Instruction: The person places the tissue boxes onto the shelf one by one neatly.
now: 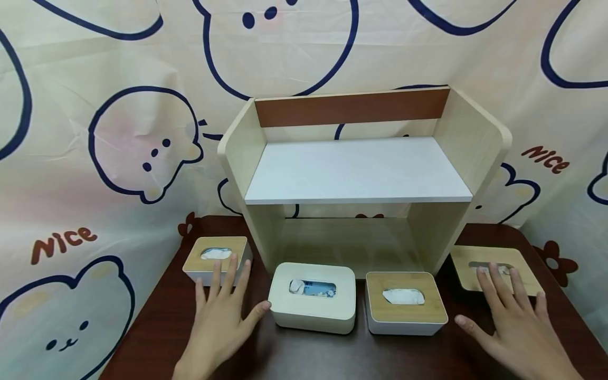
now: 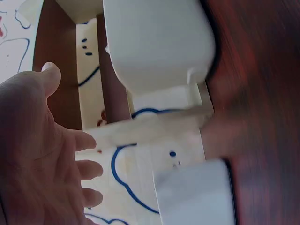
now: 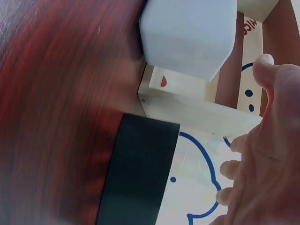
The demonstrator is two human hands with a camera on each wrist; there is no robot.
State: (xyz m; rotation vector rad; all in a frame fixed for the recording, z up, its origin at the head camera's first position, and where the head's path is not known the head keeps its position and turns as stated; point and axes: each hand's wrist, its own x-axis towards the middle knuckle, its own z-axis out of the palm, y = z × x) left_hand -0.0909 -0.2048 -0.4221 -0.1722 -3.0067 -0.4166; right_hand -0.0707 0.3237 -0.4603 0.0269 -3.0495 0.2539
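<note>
In the head view my left hand (image 1: 220, 316) is spread, palm down, between a small wood-topped tissue box (image 1: 216, 272) and a cream tissue box (image 1: 313, 316). Its fingers look straight and hold nothing. My right hand (image 1: 522, 327) is likewise spread, in front of a dark tissue box with a light wooden lid (image 1: 515, 253); its fingertips overlap the lid in the picture. A white box with a wooden lid (image 1: 404, 330) stands left of that hand. Both wrist views show gaps between the left hand (image 2: 37, 154) or right hand (image 3: 272, 159) and the boxes.
A two-level desk shelf (image 1: 358, 171) with a white middle board and a brown back strip stands behind the boxes. All of it rests on a dark reddish-brown table (image 1: 323, 359). A cloth printed with bears (image 1: 142, 142) hangs behind and beside the table.
</note>
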